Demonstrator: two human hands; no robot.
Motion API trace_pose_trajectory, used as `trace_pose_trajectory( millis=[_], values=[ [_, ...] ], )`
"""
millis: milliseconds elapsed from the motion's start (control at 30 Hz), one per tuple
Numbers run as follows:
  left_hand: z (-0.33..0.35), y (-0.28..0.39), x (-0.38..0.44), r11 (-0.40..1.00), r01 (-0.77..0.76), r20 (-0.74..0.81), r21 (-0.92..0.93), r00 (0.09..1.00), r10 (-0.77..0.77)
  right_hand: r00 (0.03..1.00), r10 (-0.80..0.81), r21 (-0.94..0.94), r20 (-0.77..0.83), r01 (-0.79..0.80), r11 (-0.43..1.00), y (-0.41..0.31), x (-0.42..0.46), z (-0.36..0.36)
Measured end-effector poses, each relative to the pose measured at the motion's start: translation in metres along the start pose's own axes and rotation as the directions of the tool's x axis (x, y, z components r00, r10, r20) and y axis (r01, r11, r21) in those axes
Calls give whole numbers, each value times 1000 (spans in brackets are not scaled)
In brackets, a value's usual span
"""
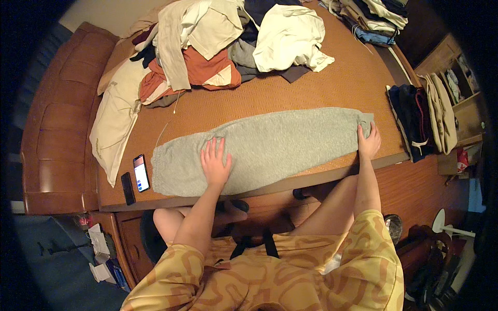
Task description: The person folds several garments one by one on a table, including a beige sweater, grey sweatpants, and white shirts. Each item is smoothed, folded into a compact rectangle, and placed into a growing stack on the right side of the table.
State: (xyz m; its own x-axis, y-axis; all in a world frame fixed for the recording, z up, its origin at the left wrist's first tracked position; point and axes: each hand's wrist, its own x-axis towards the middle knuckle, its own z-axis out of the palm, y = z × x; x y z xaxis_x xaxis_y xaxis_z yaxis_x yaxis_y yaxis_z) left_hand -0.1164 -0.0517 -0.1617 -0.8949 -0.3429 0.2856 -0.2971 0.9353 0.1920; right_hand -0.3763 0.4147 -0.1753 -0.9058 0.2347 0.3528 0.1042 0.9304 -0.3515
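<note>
Grey sweatpants (268,147), folded lengthwise into one long strip, lie across the woven mat on the bed before me. Their gathered waistband is at the left and the narrow cuff at the right. My left hand (216,161) rests palm down on the upper part of the garment, fingers spread. At the other end, my right hand (369,140) touches the fabric beside the cuff, its fingers a little bent; whether it pinches the cloth is not plain.
Beyond the sweatpants is a heap of loose clothes (210,46). Folded clothes (412,120) stand at the bed's right edge, another stack (377,19) farther back. A pillow (116,112), a lit smartphone (141,173) and a dark phone-like object (127,188) lie at the left.
</note>
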Motion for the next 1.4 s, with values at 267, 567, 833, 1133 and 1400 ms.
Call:
trace_pose_trajectory(
  millis=[267,567,833,1133,1400],
  values=[
    [-5,4,3,1000,0,9,-6,1000,0,999,-13,-25,-33,12,1000,-1,1,3],
    [-5,1,4,1000,-10,4,-20,1000,10,999,-24,-39,-45,22,999,0,1,7],
    [-4,-1,4,999,8,12,-32,1000,-8,1000,-11,-35,-8,10,999,-1,3,6],
    [-2,0,5,1000,11,-4,-17,1000,-11,999,28,-34,42,-27,999,-5,0,2],
    [-2,1,4,1000,-1,-18,-7,1000,1,1000,-14,-21,3,14,1000,-2,2,4]
  ],
)
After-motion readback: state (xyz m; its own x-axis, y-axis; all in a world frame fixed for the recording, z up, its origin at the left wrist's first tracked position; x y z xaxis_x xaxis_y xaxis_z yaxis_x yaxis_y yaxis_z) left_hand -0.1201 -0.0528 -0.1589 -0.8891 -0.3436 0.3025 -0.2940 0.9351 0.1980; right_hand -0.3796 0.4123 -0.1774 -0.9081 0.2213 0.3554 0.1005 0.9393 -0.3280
